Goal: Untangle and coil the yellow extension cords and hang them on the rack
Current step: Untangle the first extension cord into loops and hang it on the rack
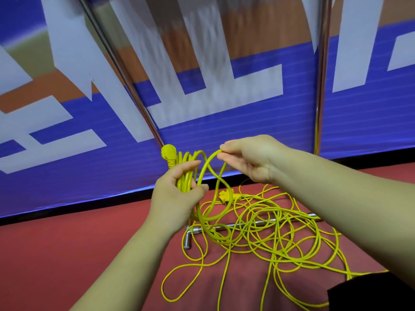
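Extension cords (186, 176): bright yellow throughout, plain, both held bundle and floor tangle. Plug (167, 153): same yellow. Floor (67, 254): flat dark red. Banner (224, 126): royal blue ground, big white block letters, orange-brown and pale tan patches higher up, faint horizontal ribbing. Strip (89, 203) under banner: black. Rack poles (321, 86): shiny silver chrome. Cloth (370, 292) at lower right corner: black.
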Available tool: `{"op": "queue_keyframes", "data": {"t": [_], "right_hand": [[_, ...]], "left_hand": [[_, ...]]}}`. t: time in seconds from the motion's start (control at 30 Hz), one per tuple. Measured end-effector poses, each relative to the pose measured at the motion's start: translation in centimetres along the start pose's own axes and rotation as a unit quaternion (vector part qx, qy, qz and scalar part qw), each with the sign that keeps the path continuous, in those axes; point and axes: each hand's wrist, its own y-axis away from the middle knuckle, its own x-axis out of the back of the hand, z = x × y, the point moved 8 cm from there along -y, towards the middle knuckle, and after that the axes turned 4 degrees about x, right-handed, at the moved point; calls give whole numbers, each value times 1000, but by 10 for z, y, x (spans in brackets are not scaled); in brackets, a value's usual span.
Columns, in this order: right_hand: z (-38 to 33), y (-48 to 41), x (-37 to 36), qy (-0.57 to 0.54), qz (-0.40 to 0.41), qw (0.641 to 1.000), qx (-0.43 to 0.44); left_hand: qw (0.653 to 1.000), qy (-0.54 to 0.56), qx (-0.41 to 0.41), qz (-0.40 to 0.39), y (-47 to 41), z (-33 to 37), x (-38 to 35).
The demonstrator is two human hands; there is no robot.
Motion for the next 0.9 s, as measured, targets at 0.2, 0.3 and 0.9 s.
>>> {"op": "queue_keyframes", "data": {"t": [0.2, 0.3, 0.9], "right_hand": [[-13, -4, 8, 254, -41, 959, 120], [-12, -8, 12, 385, -24, 904, 182], [53, -17, -25, 331, -69, 929, 149]], "left_hand": [[1000, -1, -18, -2, -6, 9, 20], [997, 81, 12, -17, -7, 9, 27], [897, 426, 53, -105, -2, 23, 43]]}}
